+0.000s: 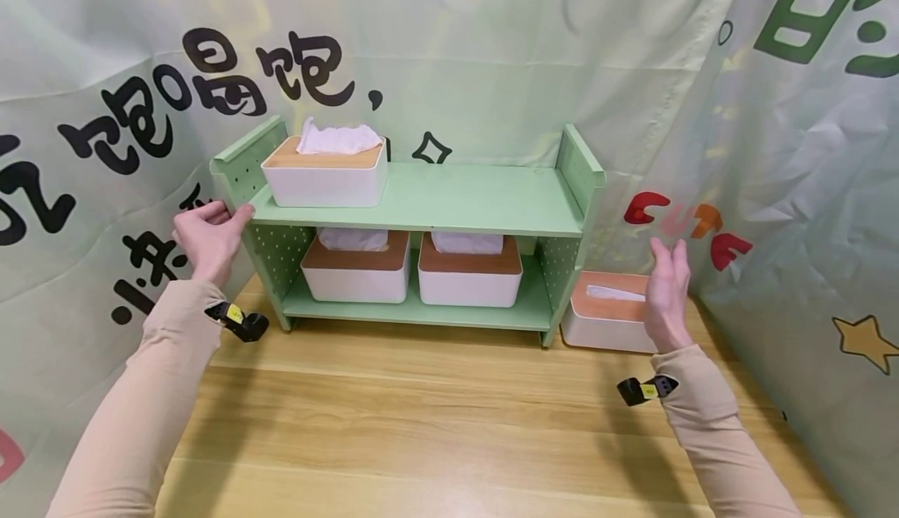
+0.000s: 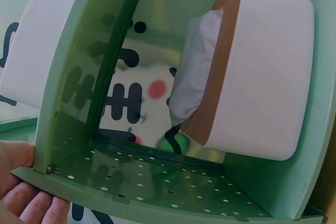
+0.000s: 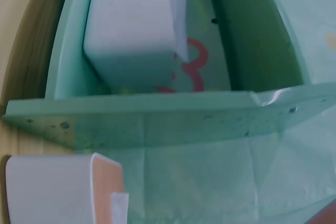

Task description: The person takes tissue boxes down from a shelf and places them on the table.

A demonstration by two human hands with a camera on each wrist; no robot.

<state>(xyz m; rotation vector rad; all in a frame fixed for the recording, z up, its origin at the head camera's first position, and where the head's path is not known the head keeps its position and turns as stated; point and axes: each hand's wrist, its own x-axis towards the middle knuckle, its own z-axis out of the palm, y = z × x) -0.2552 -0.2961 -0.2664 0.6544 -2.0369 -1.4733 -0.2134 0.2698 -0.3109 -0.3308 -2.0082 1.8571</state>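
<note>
A green two-tier shelf (image 1: 435, 221) stands on the wooden table. My left hand (image 1: 212, 239) grips the shelf's left side panel at the upper board, with thumb and fingers at the panel's edge in the left wrist view. Out to the right of the shelf, my right hand (image 1: 667, 296) is held up with straight fingers, nothing in it, in front of a white tissue box (image 1: 597, 332) with a wooden lid. Only a bit of that hand shows in the right wrist view.
One tissue box (image 1: 326, 184) sits at the left of the top board. Below it are a left tissue box (image 1: 358, 284) and a right tissue box (image 1: 469, 288) on the lower board. Printed curtains (image 1: 492, 58) hang behind and along both sides of the table (image 1: 421, 416).
</note>
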